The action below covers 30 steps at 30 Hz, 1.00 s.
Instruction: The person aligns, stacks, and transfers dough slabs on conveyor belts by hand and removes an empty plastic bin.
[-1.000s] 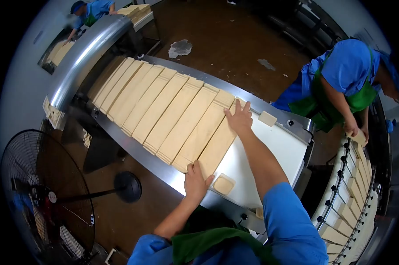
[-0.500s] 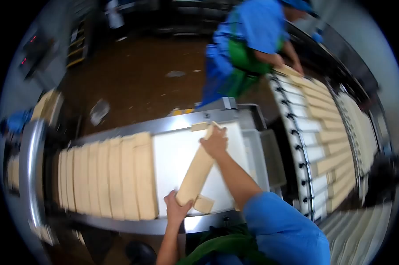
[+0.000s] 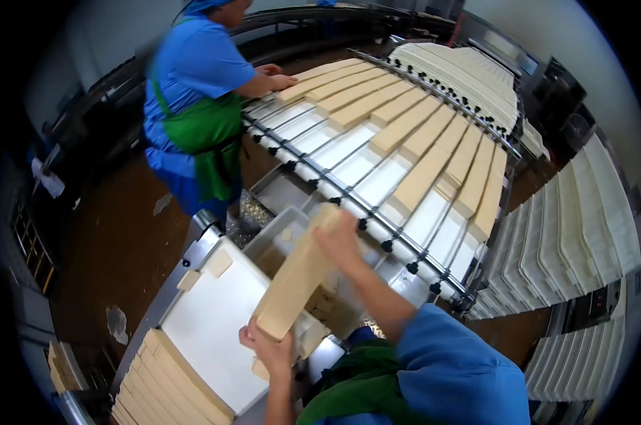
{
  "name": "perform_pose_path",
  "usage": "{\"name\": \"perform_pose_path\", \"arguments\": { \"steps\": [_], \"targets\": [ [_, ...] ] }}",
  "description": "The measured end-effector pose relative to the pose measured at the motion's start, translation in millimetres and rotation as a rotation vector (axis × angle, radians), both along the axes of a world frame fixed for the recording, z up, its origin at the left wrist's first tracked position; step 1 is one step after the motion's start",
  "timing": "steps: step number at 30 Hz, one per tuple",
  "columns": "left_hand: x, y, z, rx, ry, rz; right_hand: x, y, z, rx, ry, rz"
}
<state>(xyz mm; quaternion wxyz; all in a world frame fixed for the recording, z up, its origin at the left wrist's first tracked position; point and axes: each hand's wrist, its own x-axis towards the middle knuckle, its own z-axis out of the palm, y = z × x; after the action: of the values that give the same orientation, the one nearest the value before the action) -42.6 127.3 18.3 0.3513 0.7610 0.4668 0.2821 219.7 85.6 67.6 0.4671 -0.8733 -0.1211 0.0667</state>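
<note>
A long pale block [image 3: 292, 280] is held at both ends above a grey bin [image 3: 267, 237] and the edge of a white belt [image 3: 214, 319]. My left hand [image 3: 269, 348] grips its lower end, and my right hand [image 3: 338, 241] grips the far end from the side. Under the block, small pale pieces lie in the bin. More long blocks [image 3: 168, 382] stand side by side on the belt at the lower left. Two small square pieces [image 3: 220, 263] rest near the belt's far edge.
Beyond the bin, a wide conveyor [image 3: 320, 145] with metal rails and black knobs carries several long blocks. A co-worker [image 3: 200, 92] in blue with a green apron touches a block at its left end. White stacked trays [image 3: 568, 234] stand at the right.
The view has swung right toward the wide conveyor. Both hands have taken a block from the row's end, lifted it off the belt and carried it over the bin.
</note>
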Motion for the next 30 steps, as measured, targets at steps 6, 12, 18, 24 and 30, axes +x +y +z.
{"name": "perform_pose_path", "arguments": {
  "steps": [6,12,18,24,30],
  "targets": [
    [110,-81,71,0.075,-0.145,-0.382,116,-177,26,-0.257,0.055,-0.277],
    [163,-129,82,-0.049,-0.037,-0.778,225,-243,-19,-0.786,-0.036,-0.034],
    [195,-146,75,-0.096,-0.002,-0.765,267,-245,-11,-0.738,0.115,-0.020],
    [232,-162,78,-0.102,0.052,-0.751,284,-256,-32,-0.709,-0.113,-0.153],
    [251,-169,61,-0.167,0.038,-0.765,293,-266,-41,-0.724,-0.300,-0.167]
  ]
}}
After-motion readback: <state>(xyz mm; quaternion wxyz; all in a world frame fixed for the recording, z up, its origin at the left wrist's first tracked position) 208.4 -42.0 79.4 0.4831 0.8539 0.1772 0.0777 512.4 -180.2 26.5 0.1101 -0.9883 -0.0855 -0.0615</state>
